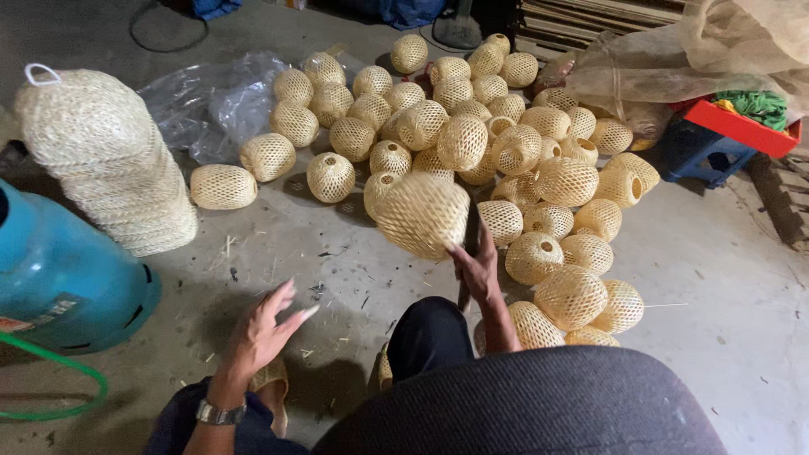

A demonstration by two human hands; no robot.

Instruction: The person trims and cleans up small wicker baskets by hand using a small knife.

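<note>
Gripping a dark tool, the right hand [479, 268] kept a woven bamboo ball [422, 215] raised above the concrete floor [337, 253]; the left hand [263, 330] was spread open, empty. Poorly supported, the ball could have slipped into the pile of balls [506, 143].

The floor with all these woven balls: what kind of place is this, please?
Probably a small handicraft workshop. Dozens of woven bamboo balls lie on a bare concrete floor, a stack of woven pieces stands at the left, and the right hand holds up one ball.
</note>
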